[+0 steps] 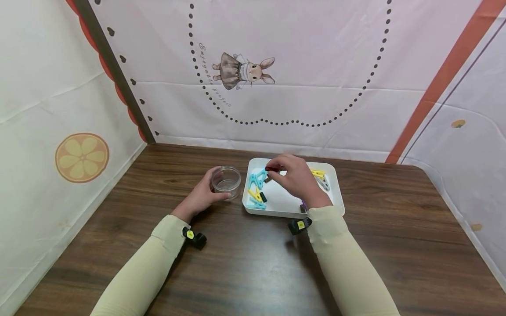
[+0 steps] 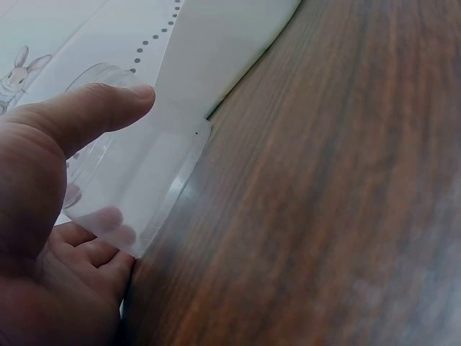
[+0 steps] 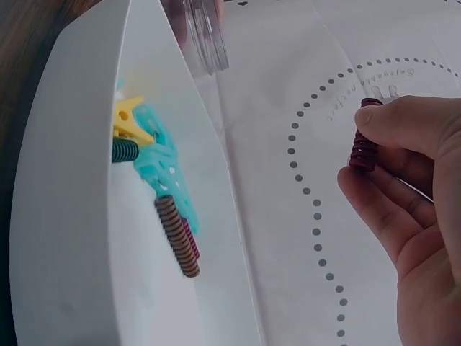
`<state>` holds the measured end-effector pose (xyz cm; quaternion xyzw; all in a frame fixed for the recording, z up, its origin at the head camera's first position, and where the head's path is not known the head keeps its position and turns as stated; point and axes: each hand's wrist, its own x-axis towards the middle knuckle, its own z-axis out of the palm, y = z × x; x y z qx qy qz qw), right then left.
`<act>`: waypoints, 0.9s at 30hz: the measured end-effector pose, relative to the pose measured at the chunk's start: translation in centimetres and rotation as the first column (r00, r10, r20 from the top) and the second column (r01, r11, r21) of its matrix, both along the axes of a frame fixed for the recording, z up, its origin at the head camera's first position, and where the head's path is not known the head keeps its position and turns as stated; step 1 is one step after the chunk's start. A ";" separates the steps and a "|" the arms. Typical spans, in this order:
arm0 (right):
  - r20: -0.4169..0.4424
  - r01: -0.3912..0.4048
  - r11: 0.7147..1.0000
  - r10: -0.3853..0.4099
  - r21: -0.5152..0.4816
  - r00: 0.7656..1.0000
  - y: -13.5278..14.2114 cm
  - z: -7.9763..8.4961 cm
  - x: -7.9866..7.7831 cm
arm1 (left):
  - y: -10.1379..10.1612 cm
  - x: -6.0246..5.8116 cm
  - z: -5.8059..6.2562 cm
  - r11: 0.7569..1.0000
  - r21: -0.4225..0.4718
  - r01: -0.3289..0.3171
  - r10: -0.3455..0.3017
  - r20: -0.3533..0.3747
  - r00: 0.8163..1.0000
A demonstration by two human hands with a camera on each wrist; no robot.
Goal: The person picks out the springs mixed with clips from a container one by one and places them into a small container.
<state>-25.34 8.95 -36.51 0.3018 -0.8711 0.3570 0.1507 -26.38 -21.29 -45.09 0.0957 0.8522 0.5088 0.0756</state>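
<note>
My left hand [image 1: 203, 193] grips a clear round plastic jar [image 1: 227, 181] that stands on the table left of the tray. In the left wrist view the thumb lies across the jar's side and the fingertips show through its wall. Over the white tray [image 1: 282, 214], my right hand [image 1: 294, 177] pinches a dark red coil spring [image 3: 364, 137] between thumb and fingers. In the tray lie blue clothespins [image 1: 253, 181], a yellow clothespin [image 1: 254, 194], a brown spring [image 3: 177, 236], another red spring [image 3: 191, 238] partly behind it, and a black spring [image 1: 263, 197].
More yellow clothespins [image 1: 317, 173] and a grey clip-like item [image 1: 324, 184] lie at the tray's right side, partly behind the right hand. The dark wooden table [image 1: 245, 267] meets a printed cloth [image 1: 316, 66] at the back and sides.
</note>
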 end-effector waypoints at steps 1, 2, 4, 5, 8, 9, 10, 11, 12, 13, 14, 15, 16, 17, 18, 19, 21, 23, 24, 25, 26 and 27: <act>0.001 -0.003 1.000 0.003 0.000 1.000 -0.1 0.0 0.0 | 0.0 0.0 0.0 1.000 0.001 -0.001 0.001 -0.002 1.000; 0.004 -0.005 1.000 0.005 -0.001 1.000 -0.2 0.1 0.0 | 0.0 0.0 0.0 1.000 0.002 -0.001 0.001 -0.004 1.000; 0.010 -0.007 1.000 0.007 -0.006 1.000 -0.4 0.2 0.0 | 0.0 0.0 -0.1 1.000 0.008 0.003 -0.003 -0.006 1.000; 0.012 -0.008 1.000 0.008 -0.009 1.000 -0.5 0.2 0.0 | 0.0 -0.1 -0.1 1.000 0.011 0.005 -0.005 -0.007 1.000; 0.019 -0.012 1.000 0.012 -0.014 1.000 -0.8 0.2 -0.1 | 0.0 -0.1 -0.2 1.000 0.021 0.009 -0.009 -0.006 1.000; 0.023 -0.012 1.000 0.012 -0.013 1.000 -0.9 0.2 -0.1 | 0.0 -0.1 -0.3 1.000 0.022 0.009 -0.008 -0.008 1.000; 0.027 -0.012 1.000 0.013 -0.012 1.000 -1.1 0.1 -0.1 | -0.1 -0.1 -0.3 1.000 0.022 0.008 -0.008 -0.010 1.000; 0.031 -0.012 1.000 0.012 -0.013 0.999 -1.2 0.0 -0.1 | -0.2 0.0 -0.2 1.000 0.020 0.007 -0.007 -0.011 1.000; 0.037 -0.011 1.000 0.012 -0.014 0.999 -1.3 -0.1 -0.1 | -0.1 0.2 0.1 1.000 0.020 0.006 -0.006 -0.004 1.000; 0.040 -0.011 1.000 0.012 -0.017 0.999 -1.5 -0.2 0.0 | -0.2 0.3 0.1 1.000 0.019 0.004 -0.004 -0.004 1.000; 0.042 -0.010 1.000 0.011 -0.019 0.999 -1.6 -0.3 0.0 | -0.2 0.4 0.0 1.000 0.017 0.003 -0.003 -0.003 1.000; 0.048 -0.012 1.000 0.013 -0.025 0.999 -1.7 -0.4 0.0 | -0.3 0.5 -0.1 1.000 0.015 0.002 -0.002 -0.001 1.000; 0.051 -0.012 0.999 0.013 -0.030 0.999 -1.9 -0.5 0.1 | -0.3 0.5 -0.1 1.000 0.013 0.001 -0.001 0.001 1.000; 0.053 -0.012 0.999 0.014 -0.032 0.998 -2.0 -0.4 0.1 | -0.3 0.5 -0.1 1.000 0.015 -0.001 0.001 0.003 1.000; 0.055 -0.012 0.999 0.013 -0.033 0.998 -2.1 -0.4 0.2 | -0.3 0.5 -0.2 1.000 0.017 -0.001 0.001 0.002 1.000; 0.055 -0.011 0.999 0.013 -0.031 0.998 -2.2 -0.3 0.2 | -0.5 0.3 -0.6 1.000 0.018 0.000 0.000 -0.007 1.000; 0.058 -0.008 1.000 0.009 -0.026 0.998 -2.4 -0.2 0.1 | -0.4 0.2 -0.5 1.000 0.019 0.003 -0.003 -0.012 1.000; 0.053 -0.004 1.000 0.005 -0.019 0.999 -2.6 0.0 0.1 | -0.3 0.1 -0.3 1.000 0.019 0.006 -0.006 -0.017 1.000; 0.051 -0.003 1.000 0.003 -0.014 0.999 -2.7 0.1 0.1 | -0.3 0.1 -0.3 1.000 0.015 0.010 -0.010 -0.017 1.000; 0.048 -0.002 1.000 0.002 -0.008 0.999 -2.8 0.1 0.0 | -0.3 0.1 -0.2 1.000 0.013 0.009 -0.009 -0.014 1.000; 0.044 0.000 1.000 0.000 -0.003 0.999 -2.9 0.1 0.0 | -0.2 0.1 -0.1 1.000 0.009 0.008 -0.008 -0.012 1.000; 0.040 0.001 1.000 -0.001 0.003 0.999 -3.0 0.1 -0.1 | -0.2 0.1 0.0 1.000 0.008 0.006 -0.006 -0.009 1.000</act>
